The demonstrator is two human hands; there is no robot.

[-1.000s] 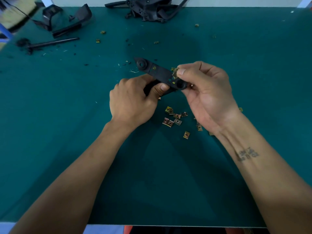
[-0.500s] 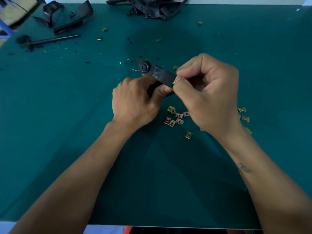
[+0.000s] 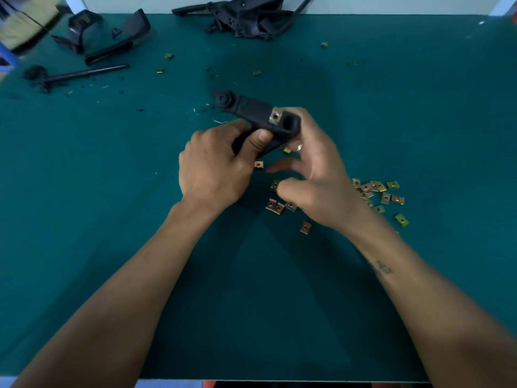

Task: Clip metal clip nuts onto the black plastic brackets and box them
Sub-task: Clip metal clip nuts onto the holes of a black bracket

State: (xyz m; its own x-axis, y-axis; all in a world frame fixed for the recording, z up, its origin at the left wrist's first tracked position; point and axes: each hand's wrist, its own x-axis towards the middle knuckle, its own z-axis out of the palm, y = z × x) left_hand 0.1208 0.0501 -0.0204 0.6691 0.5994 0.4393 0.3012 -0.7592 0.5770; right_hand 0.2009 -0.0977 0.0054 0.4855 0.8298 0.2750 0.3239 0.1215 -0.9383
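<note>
left forearm (image 3: 117, 298): bare, no sleeve
right forearm (image 3: 436, 298): bare, small dark tattoo (image 3: 382, 268) near wrist
right hand (image 3: 316, 177): ring (image 3: 299, 147) on one finger
</note>
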